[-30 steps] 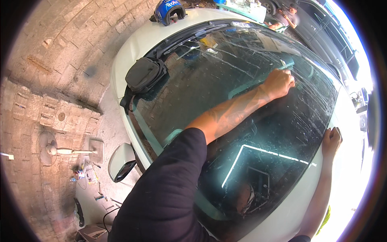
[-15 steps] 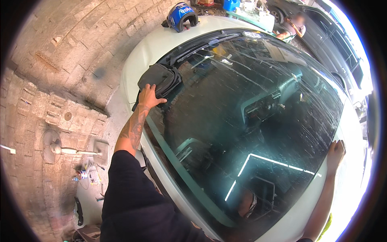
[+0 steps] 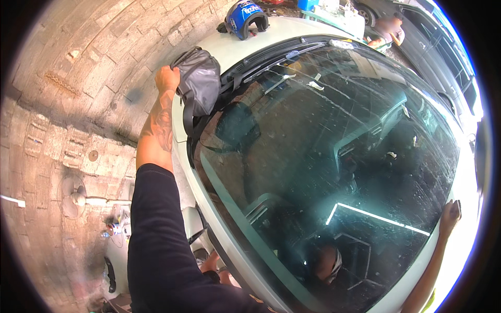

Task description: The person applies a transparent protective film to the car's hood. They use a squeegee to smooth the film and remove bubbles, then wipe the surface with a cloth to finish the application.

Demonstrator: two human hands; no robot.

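My left hand (image 3: 167, 79) is closed on the upper left edge of a grey-black bag (image 3: 201, 78) with dark straps. The bag is held upright above the far left corner of a car's windshield (image 3: 292, 135), its straps hanging down to the glass edge. Over at the right edge of the windshield, my right hand (image 3: 450, 216) rests by the white pillar with its fingers curled. Something small and dark shows at those fingers, too small to name. White streaks and several white scraps mark the glass.
A blue open-face helmet (image 3: 244, 21) sits on the white hood (image 3: 214, 41). Beyond stand a table (image 3: 339, 21) with containers, a seated person (image 3: 387, 32) and a dark vehicle (image 3: 433, 47). To the left are a block wall (image 3: 104, 62) and a fan (image 3: 73, 196).
My left hand has gone from resting on the lying bag to gripping its edge, and the bag is raised and tilted up. The right hand sits at the same glass edge; the view has shifted.
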